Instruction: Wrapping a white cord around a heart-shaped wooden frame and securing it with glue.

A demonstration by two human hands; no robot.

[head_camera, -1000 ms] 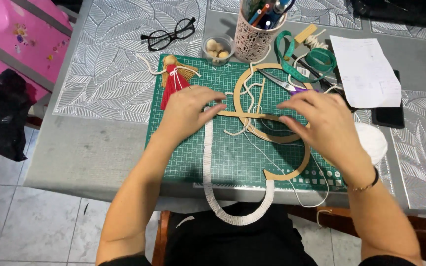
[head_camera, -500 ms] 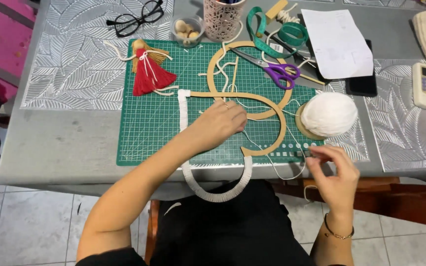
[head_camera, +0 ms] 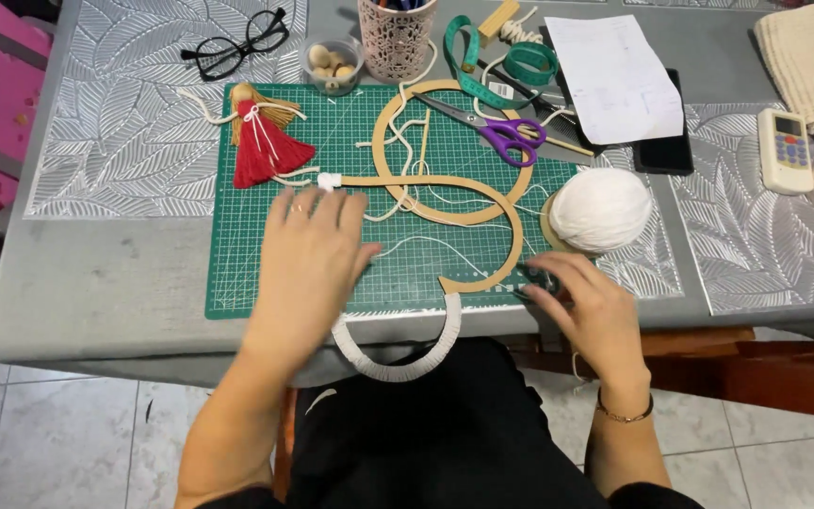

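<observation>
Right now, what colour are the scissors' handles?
Purple; the scissors show best in the head view.

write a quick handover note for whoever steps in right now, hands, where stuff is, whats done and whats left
Left hand: flat, palm down on the green cutting mat, pressing on the crescent frame; holding nothing.
Right hand: at the mat's near right corner, fingertips pinching something small; too blurred to tell what.
Things: the crescent frame lies on the mat, its lower curve hanging over the table edge. A round hoop overlaps it. The ball of white cord sits just right of the mat, purple scissors on the mat's far side.
Done: the frame's lower curve is wrapped in white cord.
Left: the rest of the frame is bare.
</observation>
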